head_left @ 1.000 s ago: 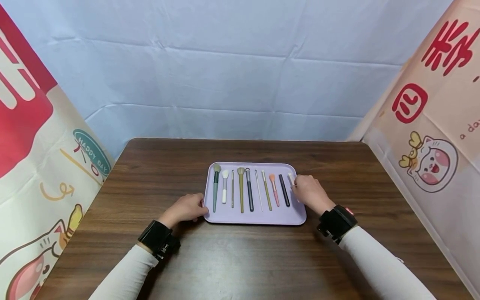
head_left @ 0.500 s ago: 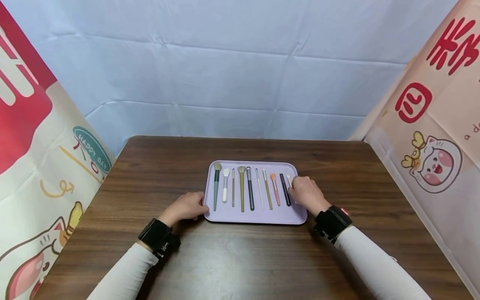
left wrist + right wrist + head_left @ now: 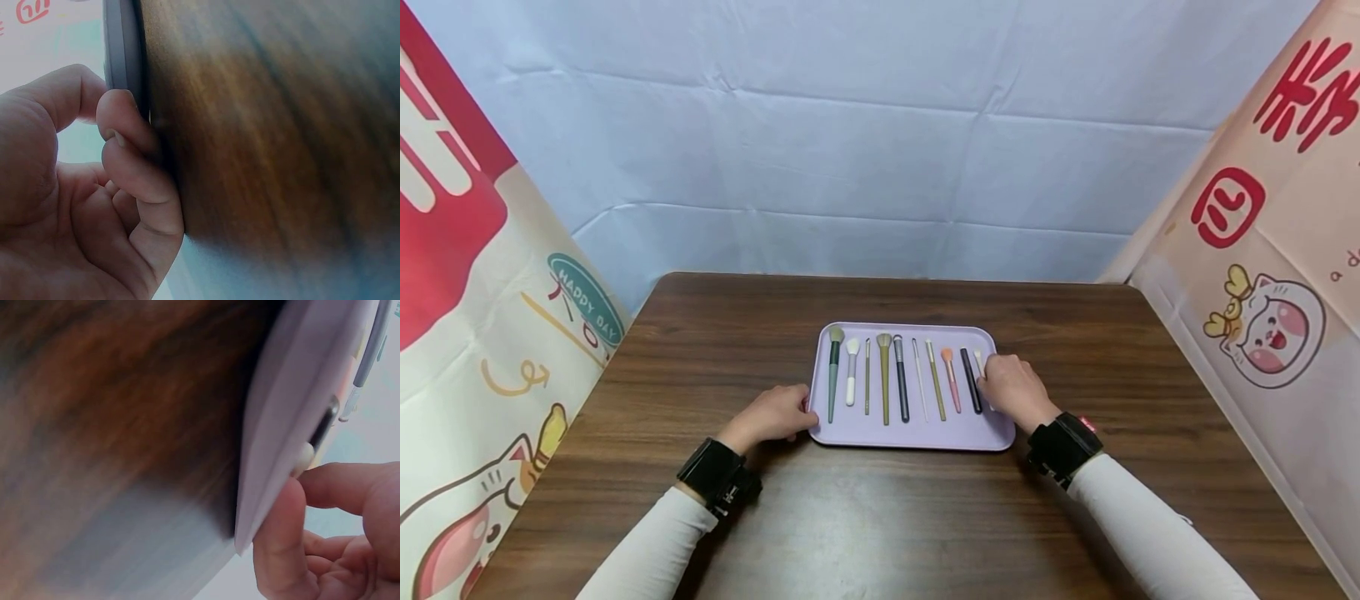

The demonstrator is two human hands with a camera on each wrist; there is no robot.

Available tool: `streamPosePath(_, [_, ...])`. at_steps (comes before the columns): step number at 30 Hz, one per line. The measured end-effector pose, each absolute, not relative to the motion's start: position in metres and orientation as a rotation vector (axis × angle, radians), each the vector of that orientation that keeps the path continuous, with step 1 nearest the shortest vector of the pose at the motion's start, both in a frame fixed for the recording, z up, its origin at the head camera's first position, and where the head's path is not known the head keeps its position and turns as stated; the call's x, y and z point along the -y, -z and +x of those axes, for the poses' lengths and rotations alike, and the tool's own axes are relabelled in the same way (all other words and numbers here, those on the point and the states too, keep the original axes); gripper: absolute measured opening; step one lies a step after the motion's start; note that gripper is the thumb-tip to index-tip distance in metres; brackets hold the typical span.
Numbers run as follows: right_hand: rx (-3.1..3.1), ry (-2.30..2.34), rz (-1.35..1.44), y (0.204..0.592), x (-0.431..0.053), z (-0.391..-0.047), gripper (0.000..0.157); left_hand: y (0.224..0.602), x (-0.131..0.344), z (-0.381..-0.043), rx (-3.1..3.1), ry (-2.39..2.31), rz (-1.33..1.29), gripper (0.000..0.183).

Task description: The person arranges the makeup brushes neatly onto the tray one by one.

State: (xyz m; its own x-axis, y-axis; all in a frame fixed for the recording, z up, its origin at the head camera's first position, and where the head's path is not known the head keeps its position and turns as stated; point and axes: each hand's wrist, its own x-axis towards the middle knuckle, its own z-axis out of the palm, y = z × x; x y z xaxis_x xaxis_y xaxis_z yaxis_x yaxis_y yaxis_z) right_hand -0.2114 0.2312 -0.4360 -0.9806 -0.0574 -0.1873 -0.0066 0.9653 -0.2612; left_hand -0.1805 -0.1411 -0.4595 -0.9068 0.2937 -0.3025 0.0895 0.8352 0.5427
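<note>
On the brown table lies a lilac tray with several makeup brushes in a row, handles toward me. At the tray's left front corner, my left hand pinches the rim; the left wrist view has the fingertips against the tray edge. My right hand reaches over the right rim and pinches a small white-tipped brush, mostly hidden behind the fingers. Its pale rounded end shows by the fingertips in the right wrist view. Just left of it lie a black brush and a pink brush.
Farther left in the row are a dark green brush, a white brush, an olive brush and a dark grey brush. A pale cloth hangs behind the table, with printed cloths on both sides.
Over the last second my right hand has shifted slightly left with the white-tipped brush, bringing it nearer the black one. My left hand has stayed at the tray corner.
</note>
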Motion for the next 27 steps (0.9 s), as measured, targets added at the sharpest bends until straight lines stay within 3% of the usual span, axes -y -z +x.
streamPosePath(22, [-2.981,0.486,-0.019,0.427,-0.247,-0.205,0.022,0.453,0.144,-0.184,-2.551,-0.823,0.237,0.011])
streamPosePath(27, [-3.002,0.475,-0.038,0.424,-0.258,-0.203,0.03,0.452,0.144,-0.184,-2.537,-0.84,0.221,0.011])
